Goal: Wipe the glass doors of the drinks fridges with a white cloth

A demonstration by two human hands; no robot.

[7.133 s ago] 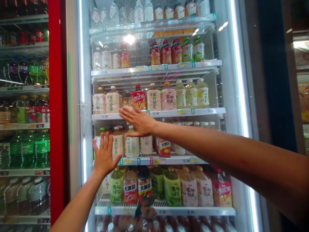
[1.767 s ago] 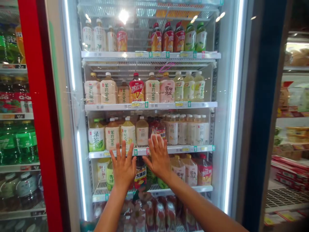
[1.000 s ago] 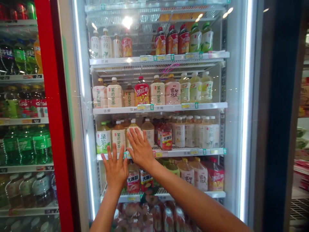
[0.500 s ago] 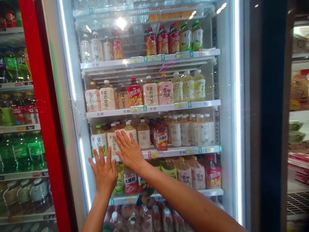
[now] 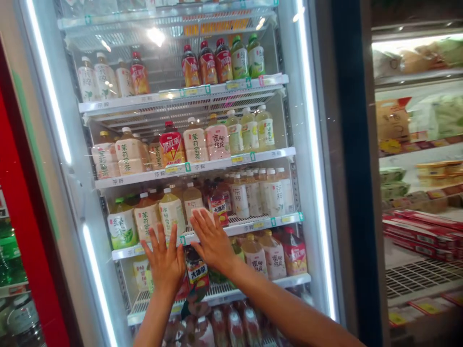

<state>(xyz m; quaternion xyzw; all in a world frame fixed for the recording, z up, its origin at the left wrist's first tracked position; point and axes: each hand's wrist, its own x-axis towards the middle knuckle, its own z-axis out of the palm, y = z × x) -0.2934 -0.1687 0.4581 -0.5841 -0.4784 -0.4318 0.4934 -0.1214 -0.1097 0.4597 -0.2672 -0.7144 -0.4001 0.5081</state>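
Note:
Both my hands lie flat against the glass door (image 5: 300, 202) of a lit drinks fridge. My left hand (image 5: 164, 262) is open, fingers spread upward, level with the edge of the third shelf (image 5: 253, 224). My right hand (image 5: 213, 238) is just right of it and a little higher, fingers stretched flat. A small white patch, likely a cloth (image 5: 203, 212), shows under its fingertips. Behind the glass stand rows of tea bottles (image 5: 195, 144) with cream, green and red labels.
A red fridge frame (image 5: 25, 231) stands at the left. A dark pillar (image 5: 350, 168) borders the door on the right. Beyond it are open chiller shelves (image 5: 419, 193) with packaged food. More bottles fill the lowest shelf (image 5: 224, 327).
Both hands have slid to the right across the glass, staying flat. The view has also swung right, showing more of the chiller shelves and less of the red fridge.

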